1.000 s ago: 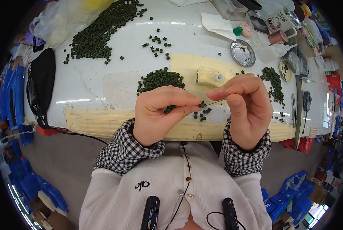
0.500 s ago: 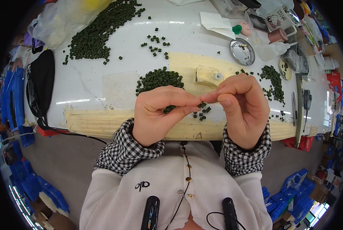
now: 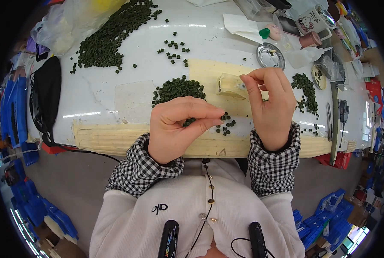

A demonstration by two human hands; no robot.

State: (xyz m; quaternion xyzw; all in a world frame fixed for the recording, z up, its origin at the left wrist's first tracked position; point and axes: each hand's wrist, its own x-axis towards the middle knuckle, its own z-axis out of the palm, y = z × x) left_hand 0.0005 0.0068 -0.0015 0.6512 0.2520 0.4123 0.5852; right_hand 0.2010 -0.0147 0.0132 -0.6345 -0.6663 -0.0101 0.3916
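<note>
Between the thumb and forefinger of my left hand a tiny dark green part is pinched, just above the table's near edge. My right hand has its thumb and forefinger closed together beside a block wrapped in yellow tape. What those fingertips hold, if anything, is too small to make out, and they partly cover the block's right end. Several loose green parts lie by my left fingertips. A heap of the same small green parts sits behind my left hand.
A larger pile of green parts spreads at the far left, near a clear plastic bag. More parts lie on the right, by tweezers. A round metal lid, white paper and a squeeze bottle stand farther back.
My right hand has moved away from my left fingertips, up and back to the yellow-taped block. The left hand keeps its place and its pinch on the green part.
</note>
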